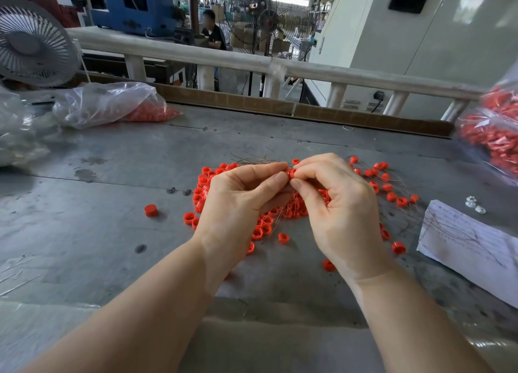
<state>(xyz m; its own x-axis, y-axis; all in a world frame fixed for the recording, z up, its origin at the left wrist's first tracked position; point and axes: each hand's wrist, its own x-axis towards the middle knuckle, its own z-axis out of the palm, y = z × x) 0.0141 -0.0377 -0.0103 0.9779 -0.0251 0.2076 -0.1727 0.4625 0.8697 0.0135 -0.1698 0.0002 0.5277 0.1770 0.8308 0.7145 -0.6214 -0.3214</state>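
Caps [263,227] on table [112,204], paper [471,246] rightward

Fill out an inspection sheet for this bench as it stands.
Surface: grey table, stained and scratched.
Job's things: red cap held up between both hands; pile of red caps and thin wires under them.
Clutter: left bag and right bag of red parts; paper sheet; white parts beside it.
Grippers: left hand and right hand both pinch the red cap.
Cables: plug with black cord on the white machine beyond the railing.
Surroundings: fan at left, blue machine, a person farther back.
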